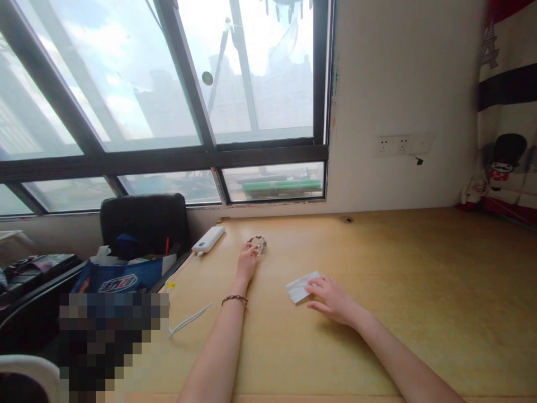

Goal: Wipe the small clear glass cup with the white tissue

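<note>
On the far left part of the wooden table lies a ring-shaped beaded bracelet (260, 244), dark and silvery in look. My left hand (246, 262) reaches out to it with the fingers closed on its near left side. Its fine detail is too small to make out. A folded white tissue (297, 289) lies flat in front of me, right of my left forearm. Over its right edge rests my right hand (333, 299), fingers stretched and thumb apart, touching the tissue without gripping it. A braided bracelet (235, 300) is around my left wrist.
A white power bank (208, 239) with a cable sits at the table's left edge. Nearer me is a loose white cable end (191, 320). A black chair (145, 221) and a blue bag (126, 277) stand left. Wall sockets (393, 145) are above the table (419, 291).
</note>
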Tool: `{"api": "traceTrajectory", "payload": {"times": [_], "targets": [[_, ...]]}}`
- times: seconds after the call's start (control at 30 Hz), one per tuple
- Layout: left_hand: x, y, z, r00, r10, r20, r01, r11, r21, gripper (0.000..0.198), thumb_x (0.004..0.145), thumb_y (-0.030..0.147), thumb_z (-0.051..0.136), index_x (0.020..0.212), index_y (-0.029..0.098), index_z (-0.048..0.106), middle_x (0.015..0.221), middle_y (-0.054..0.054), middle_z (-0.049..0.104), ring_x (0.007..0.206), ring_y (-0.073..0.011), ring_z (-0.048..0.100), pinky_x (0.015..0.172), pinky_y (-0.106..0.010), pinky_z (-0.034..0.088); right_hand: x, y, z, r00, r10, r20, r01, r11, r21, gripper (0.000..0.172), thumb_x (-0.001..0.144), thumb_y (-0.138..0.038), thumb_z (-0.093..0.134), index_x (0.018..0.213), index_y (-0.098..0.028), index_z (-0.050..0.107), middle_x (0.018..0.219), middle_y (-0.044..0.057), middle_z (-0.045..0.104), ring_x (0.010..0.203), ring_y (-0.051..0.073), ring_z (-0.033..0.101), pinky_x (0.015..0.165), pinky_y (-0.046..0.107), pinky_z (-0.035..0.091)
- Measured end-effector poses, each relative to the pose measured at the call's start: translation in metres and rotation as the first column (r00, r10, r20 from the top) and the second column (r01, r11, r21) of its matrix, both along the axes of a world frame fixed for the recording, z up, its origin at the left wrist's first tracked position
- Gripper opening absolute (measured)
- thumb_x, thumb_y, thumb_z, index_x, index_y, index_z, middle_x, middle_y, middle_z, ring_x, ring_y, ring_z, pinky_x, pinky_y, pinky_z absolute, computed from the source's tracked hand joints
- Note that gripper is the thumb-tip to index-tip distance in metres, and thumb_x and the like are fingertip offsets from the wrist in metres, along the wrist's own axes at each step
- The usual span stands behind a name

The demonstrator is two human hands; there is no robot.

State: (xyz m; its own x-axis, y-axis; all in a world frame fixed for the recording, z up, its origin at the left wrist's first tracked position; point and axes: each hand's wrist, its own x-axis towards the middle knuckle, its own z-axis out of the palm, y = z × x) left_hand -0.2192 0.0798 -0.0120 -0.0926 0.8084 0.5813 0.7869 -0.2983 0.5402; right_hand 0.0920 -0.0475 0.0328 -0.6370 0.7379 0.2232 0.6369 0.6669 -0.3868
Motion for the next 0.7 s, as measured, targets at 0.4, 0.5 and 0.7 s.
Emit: {"api": "traceTrajectory", "payload": {"times": [0.4,0.5,0.7], "targets": [[-0.0018,-0.0012,0.0026,0.991,0.106,0.081,-0.107,0.994,0.004,0.026,0.067,0.01,0.045,0.086,0.02,0.06,0.099,-0.006,0.048,0.088,-0.0194,0.052,0.077,-0.032,0.045,-0.0013,0.0023,-0.0045,1.0,-0.021,0.009,0.021,1.0,-0.001,0.035,0.078,-0.047,0.042,0.102,-0.026,0.057,0.11,0.006,0.051,0.102,0.021,0.041,0.088,0.036,0.033],[-0.0028,0.0001,0.0008,0.989,0.127,0.071,-0.127,0.992,-0.005,0.027,0.067,0.009,0.045,0.088,0.02,0.059,0.101,-0.006,0.048,0.089,-0.0193,0.052,0.08,-0.032,0.044,-0.0015,0.0022,-0.0047,1.0,-0.024,0.003,0.024,1.0,0.002,0.035,0.079,-0.047,0.042,0.102,-0.027,0.057,0.109,0.005,0.052,0.102,0.021,0.041,0.088,0.036,0.033],[-0.0007,-0.0052,0.0037,0.973,0.228,-0.041,-0.227,0.973,0.035,0.044,0.067,0.002,0.041,0.108,0.017,0.049,0.113,-0.01,0.043,0.101,-0.0217,0.046,0.086,-0.036,0.04,-0.0023,0.0035,-0.0054,1.0,-0.023,0.004,0.022,1.0,0.007,0.033,0.079,-0.046,0.042,0.102,-0.027,0.057,0.109,0.005,0.051,0.101,0.02,0.042,0.088,0.035,0.034]]}}
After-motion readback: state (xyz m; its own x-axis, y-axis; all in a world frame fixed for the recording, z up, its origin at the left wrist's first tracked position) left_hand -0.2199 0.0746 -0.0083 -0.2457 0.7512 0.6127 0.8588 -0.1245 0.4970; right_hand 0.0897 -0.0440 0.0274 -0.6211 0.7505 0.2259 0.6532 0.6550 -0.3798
